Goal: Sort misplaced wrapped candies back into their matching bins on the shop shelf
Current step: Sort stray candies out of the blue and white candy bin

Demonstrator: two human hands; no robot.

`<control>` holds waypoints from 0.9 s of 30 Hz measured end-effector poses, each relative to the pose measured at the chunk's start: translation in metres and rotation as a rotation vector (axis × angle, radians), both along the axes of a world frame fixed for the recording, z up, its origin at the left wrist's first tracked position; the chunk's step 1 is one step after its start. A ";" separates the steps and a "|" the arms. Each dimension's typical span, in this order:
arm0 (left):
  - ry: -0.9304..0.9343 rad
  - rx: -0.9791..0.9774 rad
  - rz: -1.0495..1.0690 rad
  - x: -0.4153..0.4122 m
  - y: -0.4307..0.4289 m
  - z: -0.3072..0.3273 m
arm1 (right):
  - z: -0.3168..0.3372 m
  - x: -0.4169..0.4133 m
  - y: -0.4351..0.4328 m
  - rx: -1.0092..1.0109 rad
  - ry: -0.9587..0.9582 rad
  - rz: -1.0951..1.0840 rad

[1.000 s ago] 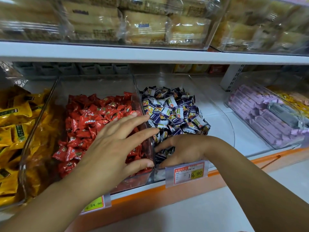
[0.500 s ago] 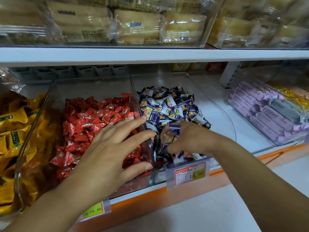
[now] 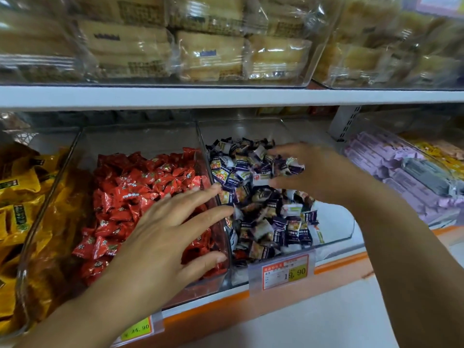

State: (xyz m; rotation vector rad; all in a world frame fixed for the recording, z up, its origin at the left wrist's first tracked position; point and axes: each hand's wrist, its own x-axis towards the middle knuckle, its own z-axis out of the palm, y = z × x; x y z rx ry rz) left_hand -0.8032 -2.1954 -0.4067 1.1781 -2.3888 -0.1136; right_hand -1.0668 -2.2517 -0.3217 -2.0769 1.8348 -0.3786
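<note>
Two clear bins stand side by side on the shelf. The left bin (image 3: 223, 277) holds red wrapped candies (image 3: 140, 194). The right bin (image 3: 336, 234) holds purple-and-white wrapped candies (image 3: 273, 222). My left hand (image 3: 163, 234) lies spread over the red candies with straight fingers, its fingertips at the wall between the bins. My right hand (image 3: 316, 172) is raised over the back of the purple pile and holds a handful of purple candies (image 3: 283, 169) between curled fingers and thumb.
A bin of yellow packets (image 3: 22, 209) stands at the left, a bin of lilac bars (image 3: 401, 177) at the right. Price tags (image 3: 286, 272) hang on the orange shelf edge. The upper shelf (image 3: 226, 96) with packed cakes overhangs the bins.
My right hand scooped purple candies from the front of their bin and rose with them toward the back of the pile. My left hand stayed spread on the red candies.
</note>
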 end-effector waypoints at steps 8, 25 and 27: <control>-0.012 0.021 -0.010 -0.001 -0.001 0.001 | -0.056 0.047 0.022 0.528 0.053 0.334; -0.030 0.061 -0.013 -0.002 0.004 0.005 | -0.060 0.031 0.015 0.404 -0.235 0.142; -0.033 0.067 -0.014 -0.001 0.004 0.004 | -0.052 0.027 0.016 0.344 -0.234 0.121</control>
